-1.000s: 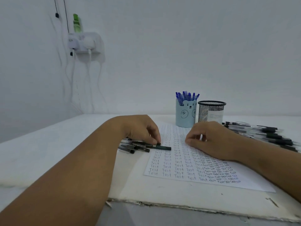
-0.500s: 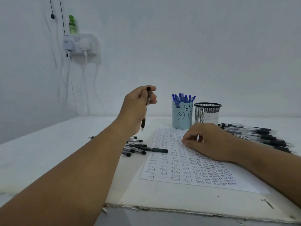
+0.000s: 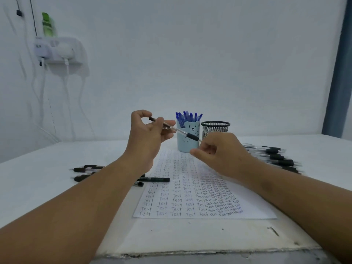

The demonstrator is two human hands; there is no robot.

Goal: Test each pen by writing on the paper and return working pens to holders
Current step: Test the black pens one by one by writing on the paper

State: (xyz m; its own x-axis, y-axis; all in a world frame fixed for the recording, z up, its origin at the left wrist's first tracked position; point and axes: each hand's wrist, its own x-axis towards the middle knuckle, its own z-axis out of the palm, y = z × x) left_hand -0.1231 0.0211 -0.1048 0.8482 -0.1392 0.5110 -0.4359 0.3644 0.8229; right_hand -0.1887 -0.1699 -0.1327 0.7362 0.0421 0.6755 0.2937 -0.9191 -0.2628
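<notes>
My left hand holds a clear black-capped pen in its fingers, raised above the table with the tip slanting down to the right. My right hand is lifted off the paper, fingers curled, its fingertips right at the pen's tip end; contact is unclear. Below them lies the paper, covered with rows of the word "Test". A light blue bear holder stands behind, full of blue pens. Beside it stands a black mesh holder. A dark green pen lies on the paper's left edge.
A loose heap of black pens lies left of the paper, and another row of black pens right of it. A wall shelf with plugs and hanging cables is at upper left. The table's rough front edge runs below.
My left hand picked a pen from the left heap, lifted it and turned it from hanging upright to slanting right. My right hand rose off the paper up to the pen's tip.
</notes>
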